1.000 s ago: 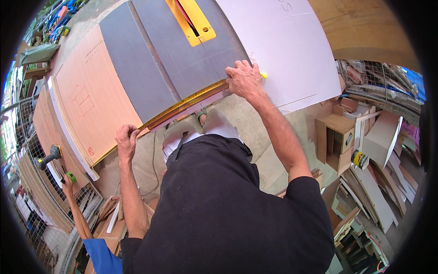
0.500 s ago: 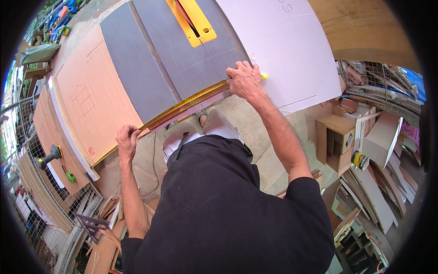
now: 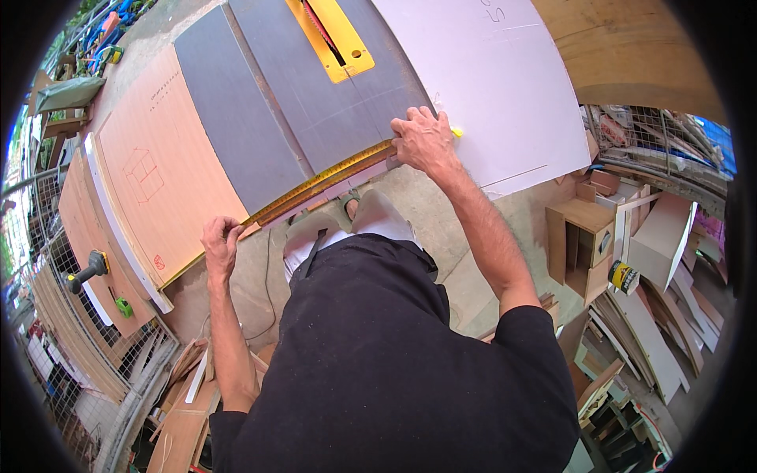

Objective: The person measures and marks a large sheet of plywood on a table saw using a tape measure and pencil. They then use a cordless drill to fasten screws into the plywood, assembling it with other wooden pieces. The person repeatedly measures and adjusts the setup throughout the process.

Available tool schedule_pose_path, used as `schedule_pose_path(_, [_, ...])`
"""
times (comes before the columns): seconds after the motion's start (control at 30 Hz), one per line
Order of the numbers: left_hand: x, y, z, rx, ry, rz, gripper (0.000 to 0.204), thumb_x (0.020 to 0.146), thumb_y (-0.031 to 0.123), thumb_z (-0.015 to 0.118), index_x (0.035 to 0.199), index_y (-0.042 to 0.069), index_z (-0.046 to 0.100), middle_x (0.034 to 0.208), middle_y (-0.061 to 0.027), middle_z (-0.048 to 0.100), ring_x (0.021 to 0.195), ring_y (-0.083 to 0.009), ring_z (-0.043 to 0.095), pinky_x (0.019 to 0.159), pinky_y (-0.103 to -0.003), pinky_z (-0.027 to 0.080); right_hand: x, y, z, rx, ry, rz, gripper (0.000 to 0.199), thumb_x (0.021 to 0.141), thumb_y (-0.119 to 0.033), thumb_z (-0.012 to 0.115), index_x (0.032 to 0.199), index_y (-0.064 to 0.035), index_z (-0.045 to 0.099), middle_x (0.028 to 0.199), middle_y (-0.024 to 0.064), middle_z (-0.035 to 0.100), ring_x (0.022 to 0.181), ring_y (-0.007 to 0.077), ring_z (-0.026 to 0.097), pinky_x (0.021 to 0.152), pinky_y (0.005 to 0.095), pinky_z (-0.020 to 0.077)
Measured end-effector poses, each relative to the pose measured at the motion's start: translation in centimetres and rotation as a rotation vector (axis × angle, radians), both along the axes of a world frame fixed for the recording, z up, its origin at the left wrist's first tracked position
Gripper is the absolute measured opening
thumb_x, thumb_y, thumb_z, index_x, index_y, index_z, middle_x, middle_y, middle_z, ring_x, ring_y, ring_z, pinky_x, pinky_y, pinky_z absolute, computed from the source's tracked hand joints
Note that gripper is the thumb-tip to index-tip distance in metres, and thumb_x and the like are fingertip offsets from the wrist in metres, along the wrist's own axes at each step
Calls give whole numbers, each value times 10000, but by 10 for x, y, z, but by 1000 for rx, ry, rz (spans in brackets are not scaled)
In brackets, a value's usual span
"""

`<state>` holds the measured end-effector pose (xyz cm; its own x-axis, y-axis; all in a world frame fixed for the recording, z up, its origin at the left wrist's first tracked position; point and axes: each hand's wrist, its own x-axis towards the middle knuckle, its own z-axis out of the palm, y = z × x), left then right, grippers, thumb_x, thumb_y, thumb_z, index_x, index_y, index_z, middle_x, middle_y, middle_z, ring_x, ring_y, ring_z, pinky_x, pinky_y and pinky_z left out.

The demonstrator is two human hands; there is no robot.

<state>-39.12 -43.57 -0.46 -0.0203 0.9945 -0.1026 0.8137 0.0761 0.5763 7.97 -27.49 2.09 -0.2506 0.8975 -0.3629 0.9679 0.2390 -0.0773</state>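
A yellow tape measure blade (image 3: 319,184) is stretched along the near edge of a grey table saw top (image 3: 260,118). My left hand (image 3: 221,240) pinches the blade's left end at the corner of a tan board (image 3: 154,169). At the blade's right end my right hand (image 3: 426,142) presses it down, a small yellow object poking out beside the fingers, at the edge of a white panel (image 3: 489,87). A yellow blade insert (image 3: 331,35) with the saw blade sits further back.
A small wooden box unit (image 3: 579,236) and a yellow-black tape roll (image 3: 623,276) stand at the right among stacked white boards. Wood offcuts lie at the lower left. A power tool (image 3: 87,268) rests on boards at the left by a wire fence.
Both hands stay on the tape. Another person's arm at the lower left has left the view.
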Motion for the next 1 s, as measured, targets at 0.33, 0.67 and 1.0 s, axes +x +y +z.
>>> schedule_pose_path(0.33, [-1,0,-1,-2,-8,-1,133,915,29,829,974,1,713,924,-124,701,916,-280,668,786,-414,568,1,0,-1,-2,0,4,244,960,-373,801,1128,-197,787,1145,60,696,1215,235,645,1048,518,473])
schedule_pose_path(0.67, [0,0,0,-10,-18,15,133,907,21,827,964,1,708,916,-124,695,917,-291,665,795,-421,560,0,0,0,-2,0,0,240,964,-373,798,1125,-195,789,1145,61,696,1223,233,641,1049,519,472])
schedule_pose_path(1.0, [-1,-1,-1,6,-16,11,125,907,25,824,954,8,710,902,-121,691,902,-287,661,782,-421,556,0,0,0,-3,7,-5,235,943,-360,802,1110,-195,788,1158,65,696,1225,244,642,1052,523,467])
